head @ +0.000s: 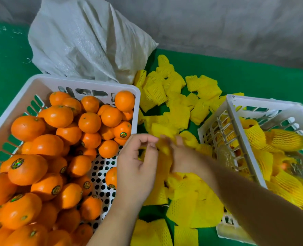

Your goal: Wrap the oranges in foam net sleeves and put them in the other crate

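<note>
Lying between both hands (138, 164) (184, 157), a blurred foam sleeve (162, 148).

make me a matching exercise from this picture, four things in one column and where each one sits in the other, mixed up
Things:
1. bare oranges
2. wrapped oranges
3. loose sleeves
4. white sack

Places:
A. on the green surface between the two crates
B. behind the left crate
C. in the left crate
D. in the right crate

Pairs: 1-C, 2-D, 3-A, 4-B
</note>
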